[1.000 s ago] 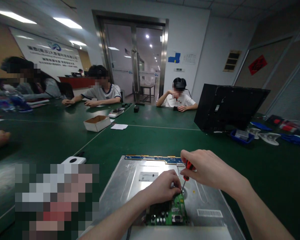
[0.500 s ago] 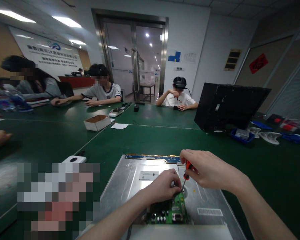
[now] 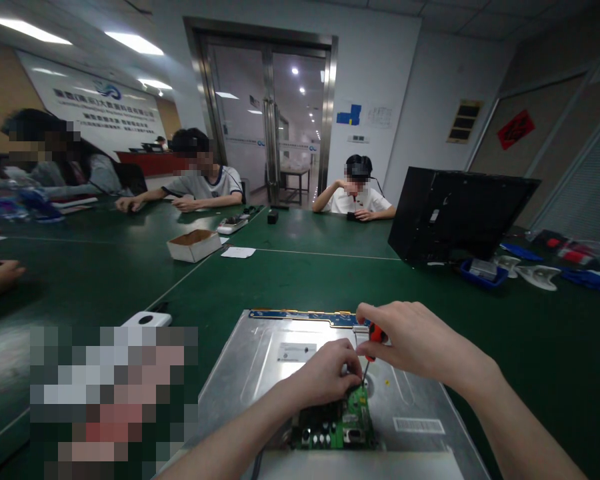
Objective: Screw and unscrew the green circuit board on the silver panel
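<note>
My right hand (image 3: 415, 343) is closed round the red and black handle of a screwdriver (image 3: 377, 333). Its thin shaft slants down to the top corner of a green circuit board (image 3: 353, 417). Beside that tip, my left hand (image 3: 333, 373) is closed in a pinch over the board's upper edge; whatever is between the fingertips is hidden. The board lies on the metal back of a flat display panel (image 3: 230, 380), and my left hand covers part of it. Along the panel's far edge runs a narrow blue circuit strip (image 3: 300, 317).
On the green table stand an open white box (image 3: 194, 250) and a black monitor (image 3: 455, 213). A blue tray (image 3: 485, 273) sits by the monitor. A white device (image 3: 147, 320) lies left of the panel. Several people sit around the table.
My right hand's fingers have shifted slightly left and down on the screwdriver handle. My left hand keeps its place. Across the table, a person's hand has slid a little to the right.
</note>
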The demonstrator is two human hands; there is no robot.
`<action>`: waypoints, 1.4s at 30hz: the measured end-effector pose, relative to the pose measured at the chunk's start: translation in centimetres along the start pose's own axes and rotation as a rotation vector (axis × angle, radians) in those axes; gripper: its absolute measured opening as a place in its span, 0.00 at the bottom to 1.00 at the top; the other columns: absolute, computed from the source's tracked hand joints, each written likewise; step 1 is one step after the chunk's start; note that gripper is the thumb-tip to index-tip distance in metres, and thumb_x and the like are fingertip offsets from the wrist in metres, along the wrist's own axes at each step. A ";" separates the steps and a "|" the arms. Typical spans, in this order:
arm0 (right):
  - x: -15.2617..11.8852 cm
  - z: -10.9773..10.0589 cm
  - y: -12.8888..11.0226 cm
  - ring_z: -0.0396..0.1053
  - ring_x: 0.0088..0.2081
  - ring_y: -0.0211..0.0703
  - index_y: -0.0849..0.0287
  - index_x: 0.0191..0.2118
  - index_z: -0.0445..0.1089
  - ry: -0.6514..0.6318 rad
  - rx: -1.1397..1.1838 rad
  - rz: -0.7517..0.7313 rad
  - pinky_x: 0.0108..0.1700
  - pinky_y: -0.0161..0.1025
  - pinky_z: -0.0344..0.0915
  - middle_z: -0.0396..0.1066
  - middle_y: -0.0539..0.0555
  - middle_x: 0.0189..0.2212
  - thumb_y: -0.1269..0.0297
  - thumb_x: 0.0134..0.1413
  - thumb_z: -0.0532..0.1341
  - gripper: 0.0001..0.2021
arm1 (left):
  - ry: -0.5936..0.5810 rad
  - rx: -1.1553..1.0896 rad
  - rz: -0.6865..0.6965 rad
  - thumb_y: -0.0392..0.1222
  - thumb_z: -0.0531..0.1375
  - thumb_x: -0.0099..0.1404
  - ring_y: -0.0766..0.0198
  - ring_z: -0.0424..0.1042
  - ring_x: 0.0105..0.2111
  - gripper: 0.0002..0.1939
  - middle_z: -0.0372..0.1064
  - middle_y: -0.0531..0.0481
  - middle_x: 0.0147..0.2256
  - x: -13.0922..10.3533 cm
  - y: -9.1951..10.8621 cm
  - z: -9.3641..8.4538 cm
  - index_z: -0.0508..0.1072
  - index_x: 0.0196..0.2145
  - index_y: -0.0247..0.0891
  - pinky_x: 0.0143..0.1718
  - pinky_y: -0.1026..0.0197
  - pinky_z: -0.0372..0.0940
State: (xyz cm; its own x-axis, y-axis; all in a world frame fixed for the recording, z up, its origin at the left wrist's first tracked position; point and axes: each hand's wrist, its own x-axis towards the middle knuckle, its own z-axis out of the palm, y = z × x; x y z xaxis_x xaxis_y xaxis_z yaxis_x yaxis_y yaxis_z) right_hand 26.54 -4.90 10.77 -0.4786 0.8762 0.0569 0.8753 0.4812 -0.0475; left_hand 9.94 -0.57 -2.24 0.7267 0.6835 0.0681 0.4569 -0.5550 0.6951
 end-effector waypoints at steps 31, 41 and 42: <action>-0.4 -0.4 -0.4 0.73 0.30 0.49 0.55 0.39 0.67 -0.011 -0.084 0.049 0.25 0.37 0.48 0.75 0.52 0.28 0.56 0.59 0.60 0.09 | 0.019 0.046 -0.010 0.30 0.62 0.57 0.60 0.69 0.37 0.04 0.70 0.49 0.36 -0.2 0.4 -0.2 0.76 0.29 0.36 0.39 0.63 0.61; -0.8 -1.0 0.0 0.73 0.33 0.45 0.55 0.42 0.65 -0.037 0.034 -0.040 0.28 0.36 0.51 0.75 0.50 0.33 0.68 0.54 0.60 0.09 | 0.010 0.056 0.000 0.32 0.63 0.57 0.60 0.69 0.38 0.02 0.70 0.50 0.34 -0.2 0.9 -0.5 0.76 0.29 0.36 0.38 0.63 0.60; -0.9 -1.0 0.0 0.73 0.34 0.45 0.55 0.42 0.65 -0.034 0.047 -0.051 0.28 0.36 0.52 0.75 0.50 0.34 0.68 0.53 0.61 0.09 | 0.007 0.059 -0.001 0.32 0.63 0.57 0.60 0.69 0.38 0.02 0.70 0.50 0.34 -0.2 0.9 -0.5 0.76 0.29 0.36 0.38 0.63 0.60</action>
State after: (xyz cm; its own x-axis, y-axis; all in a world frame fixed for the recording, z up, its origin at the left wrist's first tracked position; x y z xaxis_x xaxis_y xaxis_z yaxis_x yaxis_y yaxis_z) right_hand 27.05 -5.70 11.76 -0.5249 0.8507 0.0263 0.8462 0.5249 -0.0919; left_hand 9.92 -0.99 -1.24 0.7227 0.6873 0.0727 0.4873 -0.5813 0.6517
